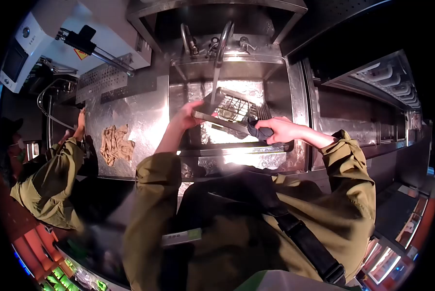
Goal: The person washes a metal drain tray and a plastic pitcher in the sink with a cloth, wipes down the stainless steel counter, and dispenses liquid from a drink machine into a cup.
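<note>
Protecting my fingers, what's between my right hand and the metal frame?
A dark cloth sits between your right hand and the metal frame, in the head view.

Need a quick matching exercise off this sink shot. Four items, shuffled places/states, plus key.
Column 1
1. dark cloth
2. brown cloth
3. left hand
4. right-hand spout of the two

Column 2
A. water streaming from it, above the sink
B. bunched in the right hand
C. holding one end of the slatted frame
D. lying crumpled on the metal counter

Pairs: 1-B, 2-D, 3-C, 4-A
</note>
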`<state>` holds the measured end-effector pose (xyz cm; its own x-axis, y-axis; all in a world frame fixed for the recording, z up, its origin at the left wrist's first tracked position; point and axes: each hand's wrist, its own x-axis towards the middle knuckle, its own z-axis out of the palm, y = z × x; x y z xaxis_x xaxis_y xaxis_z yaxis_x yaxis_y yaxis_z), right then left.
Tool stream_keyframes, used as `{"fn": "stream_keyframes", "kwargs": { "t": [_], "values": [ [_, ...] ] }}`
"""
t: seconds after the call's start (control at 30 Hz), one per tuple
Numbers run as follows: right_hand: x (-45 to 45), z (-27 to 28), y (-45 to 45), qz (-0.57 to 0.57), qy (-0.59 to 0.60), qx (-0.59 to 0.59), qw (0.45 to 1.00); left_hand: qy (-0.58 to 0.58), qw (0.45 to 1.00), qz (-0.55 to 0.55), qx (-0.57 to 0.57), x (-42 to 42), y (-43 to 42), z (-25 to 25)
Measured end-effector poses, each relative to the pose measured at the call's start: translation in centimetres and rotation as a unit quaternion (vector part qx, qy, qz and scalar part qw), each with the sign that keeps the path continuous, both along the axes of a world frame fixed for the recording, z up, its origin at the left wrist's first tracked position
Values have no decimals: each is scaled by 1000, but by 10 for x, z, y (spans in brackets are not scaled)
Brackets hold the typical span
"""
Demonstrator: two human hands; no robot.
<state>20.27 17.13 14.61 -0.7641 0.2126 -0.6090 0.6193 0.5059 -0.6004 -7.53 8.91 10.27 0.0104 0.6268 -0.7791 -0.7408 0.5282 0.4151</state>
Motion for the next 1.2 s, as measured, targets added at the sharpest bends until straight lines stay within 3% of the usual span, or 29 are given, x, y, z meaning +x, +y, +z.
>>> {"fn": "stream_keyframes", "kwargs": {
  "t": [0.03, 0.1, 0.13, 0.17, 0.23, 0.3, 0.33, 0.37, 0.43, 0.47, 0.57, 0.63, 0.67, 0.7, 0.77, 0.8, 0.83, 0.87, 0.9, 0.97, 1.0, 1.03, 1.1, 1.13, 1.17, 1.2],
  "values": [
    [4, -12, 5, 28, -21, -3, 999, -23, 1000, 2, -2, -4, -1, -37],
    [7, -27, 20, 21, 59, -32, 998, -68, 998, 11, -4, -11, -10, -133],
    [5, -35, 29, -27, 101, -58, 993, -53, 998, -4, -27, -1, -18, -128],
    [1, -47, 36, -65, 127, -31, 989, -36, 999, 25, -9, 6, -34, -155],
    [-22, -54, 41, -81, 268, 5, 960, -66, 995, -26, 69, 29, -49, -107],
    [-55, -46, 33, -116, 153, -89, 977, -21, 997, -69, 36, 29, -53, -118],
    [-70, -53, 27, -81, 121, -62, 987, 2, 995, -92, 22, 27, -53, -125],
    [-77, -97, 15, -70, 171, -63, 981, 2, 994, -111, 2, 22, -56, -143],
    [-102, -110, -1, 92, 25, -82, 992, 6, 988, -153, -29, 8, -55, -188],
    [-97, -137, -24, 92, 151, 18, 984, 4, 993, -113, -29, 15, -56, -172],
    [-106, -201, -47, 82, 156, 116, 977, -121, 991, 51, 3, 25, -59, -153],
    [-124, -235, -43, 112, 126, 220, 961, -100, 991, -9, -86, 31, -69, -167],
    [-140, -250, -34, 51, 115, 191, 973, -83, 988, -39, -121, 29, -71, -187],
    [-152, -262, -18, 30, 143, 194, 970, 49, 981, -97, -163, 26, -80, -217],
    [-171, -284, 9, -8, 194, 193, 962, 263, 923, -251, -122, 22, -70, -190],
    [-184, -309, 27, 81, 74, 229, 967, 290, 898, -309, -121, 18, -75, -208],
    [-194, -342, 42, 46, 104, 224, 968, 316, 867, -368, -117, 12, -81, -225],
    [-204, -375, 58, 8, 135, 222, 966, 270, 886, -367, -89, 7, -80, -230],
    [-211, -399, 73, -29, 166, 221, 961, 291, 846, -433, -106, 1, -61, -213],
    [-223, -390, 102, -77, 138, 212, 964, 494, 748, -396, -197, 22, -54, -229],
    [-229, -396, 107, -88, 136, 212, 964, 649, 694, -306, -61, 27, -32, -222],
    [-231, -401, 112, -97, 132, 211, 964, 666, 670, -322, -62, 30, -19, -221],
    [-200, -333, 120, -123, 192, 166, 959, 682, 644, -336, -84, 36, 0, -226],
    [-190, -362, 122, -264, 363, 28, 893, 681, 642, -336, -105, 39, 7, -231],
    [-185, -346, 135, -242, 193, 46, 950, 690, 633, -337, -102, 39, 6, -223],
    [-181, -323, 149, -150, -11, 84, 985, 689, 635, -333, -106, 41, 5, -221]
  ]
}}
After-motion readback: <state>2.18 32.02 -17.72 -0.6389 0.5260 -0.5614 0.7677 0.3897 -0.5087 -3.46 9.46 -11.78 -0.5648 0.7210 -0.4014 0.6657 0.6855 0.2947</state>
